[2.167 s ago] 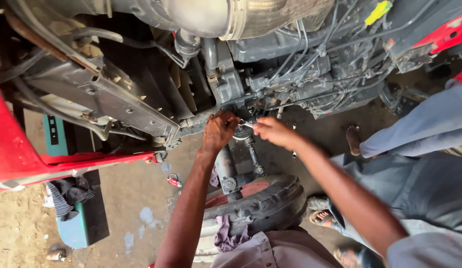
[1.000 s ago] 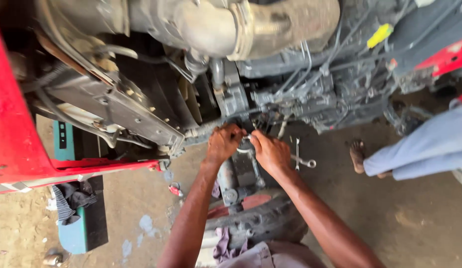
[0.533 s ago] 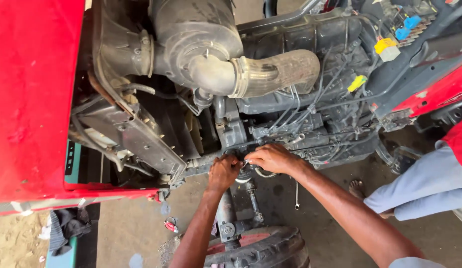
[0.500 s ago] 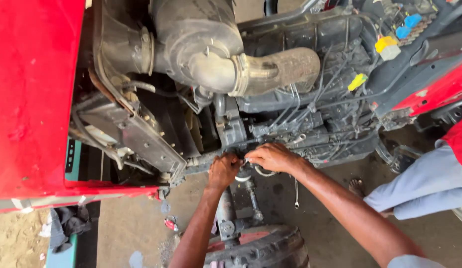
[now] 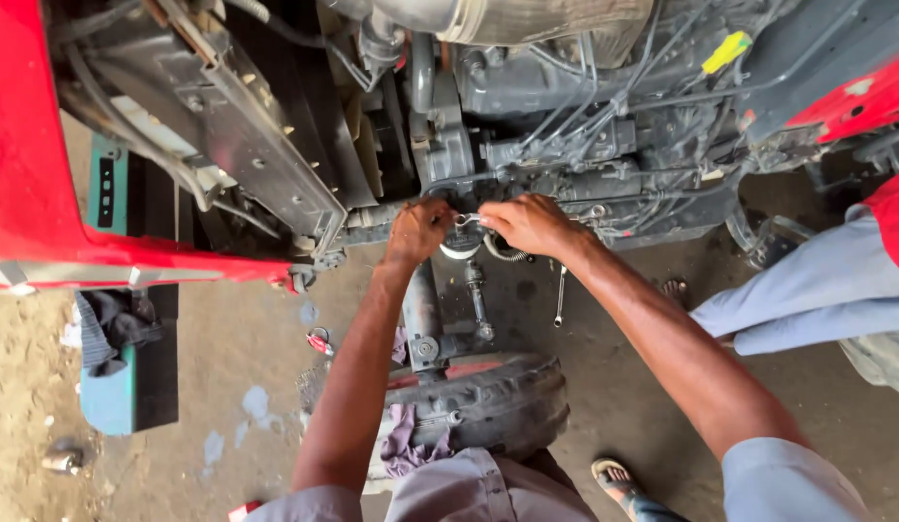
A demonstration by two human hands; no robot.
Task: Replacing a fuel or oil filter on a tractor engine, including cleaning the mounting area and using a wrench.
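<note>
Since half a second ago our head has tipped down: the big grey pipe that filled the top of the frame has slid almost out of sight, and now we see more of the dirt floor [image 5: 604,406] and the black tyre [image 5: 488,401] in the lower middle. Our hands have stayed at the same spot on the engine [image 5: 565,126], so the work there goes on and only our view has shifted. Our left hand [image 5: 420,229], in the middle of the frame, is curled shut around a dark bar under the engine. Our right hand [image 5: 531,224], just beside it, is bent with its fingers closed on a small shiny metal clip [image 5: 466,222] that sits between both hands, right over a round pale part. We cannot tell how hard it grips. A spanner [image 5: 560,309] lies on the floor just below the right hand. A red body panel [image 5: 43,213] fills the left side, with a green box [image 5: 116,387] and a dark rag under it at the lower left. A purple cloth [image 5: 401,445] lies by the tyre. At the right edge another person's leg in grey cloth [image 5: 816,300] stands near. The floor is dusty and stained, like a workshop yard.
</note>
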